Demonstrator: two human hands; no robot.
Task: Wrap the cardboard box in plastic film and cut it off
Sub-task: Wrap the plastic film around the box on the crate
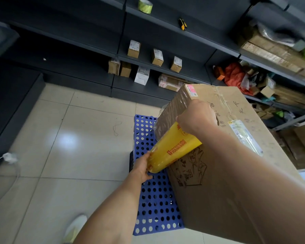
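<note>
Dark shelves back a tiled floor. The cardboard box covers the blue pallet's right edge. The left hand grips the film roll's lower end and the right hand its upper, likely to keep the film taut against the side.

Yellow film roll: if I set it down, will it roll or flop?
The yellow film roll is a smooth cylinder, so it would probably roll on the glossy floor tiles. It looks straight held only at its ends by the left hand and right hand, so likely stiff. Its shiny surface may be slippery.
</note>
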